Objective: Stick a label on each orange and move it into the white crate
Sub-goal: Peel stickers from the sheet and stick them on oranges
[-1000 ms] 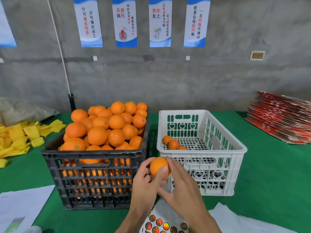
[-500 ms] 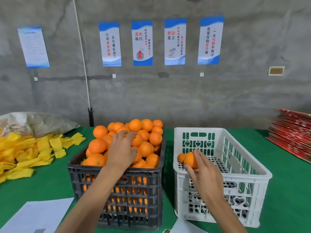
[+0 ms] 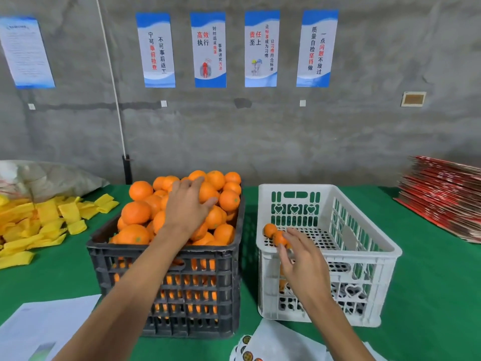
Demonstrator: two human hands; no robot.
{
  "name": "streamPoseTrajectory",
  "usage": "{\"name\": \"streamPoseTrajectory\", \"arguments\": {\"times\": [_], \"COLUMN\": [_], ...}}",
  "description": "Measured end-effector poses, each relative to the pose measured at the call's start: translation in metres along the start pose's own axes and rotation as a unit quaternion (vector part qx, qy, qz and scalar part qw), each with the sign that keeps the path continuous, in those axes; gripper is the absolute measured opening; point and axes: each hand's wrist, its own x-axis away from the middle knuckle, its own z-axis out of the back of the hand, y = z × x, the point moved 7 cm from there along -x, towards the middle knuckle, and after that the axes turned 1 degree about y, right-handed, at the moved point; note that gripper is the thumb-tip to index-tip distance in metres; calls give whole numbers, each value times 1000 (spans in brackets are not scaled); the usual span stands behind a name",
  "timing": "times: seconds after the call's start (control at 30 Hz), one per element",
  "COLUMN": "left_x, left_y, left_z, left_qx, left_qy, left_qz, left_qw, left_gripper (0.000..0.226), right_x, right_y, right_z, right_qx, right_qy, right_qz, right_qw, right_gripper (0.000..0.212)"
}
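A black crate (image 3: 221, 252) heaped with oranges stands left of centre on the green table. My left hand (image 3: 188, 204) lies on top of the heap, its fingers and thumb curled round one orange (image 3: 208, 192). The white crate (image 3: 364, 256) stands to the right and holds a few oranges (image 3: 270, 229) in its near left corner. My right hand (image 3: 302, 259) hovers over that corner with fingers spread and holds nothing; one orange (image 3: 279, 238) lies just beyond its fingertips. A sheet of round labels (image 3: 247, 353) shows at the bottom edge.
Yellow foam sleeves (image 3: 46, 220) are scattered at the left before a grey sack (image 3: 52, 175). A stack of red flat cartons (image 3: 442, 194) sits at the right. White paper (image 3: 39, 327) lies at the front left, more paper (image 3: 281, 340) before the white crate.
My right hand carried the orange into the white crate, let it go and drew back a little. My left hand reached onto the heap and closed round another orange.
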Motion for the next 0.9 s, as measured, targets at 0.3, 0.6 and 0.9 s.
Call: {"name": "streamPoseTrajectory", "arguments": {"times": [0.3,0.6,0.9], "left_x": [163,270,301], "left_y": [98,89,81], "left_z": [-19,-163,-193], "left_qx": [310,440,364], "left_qy": [36,-220,-237], "left_qz": [-151,74,107], "left_qw": [938,867,894], "left_gripper": [65,53,68], "right_x": [56,168,216], "right_y": [-14,33,57], "right_z": [7,-9,-18], "right_qx": [-16,0,-55], "right_qy": [21,-240,-411], "right_qz": [139,87,-61], "right_qw": [990,967,908], "right_gripper": [25,27,72]}}
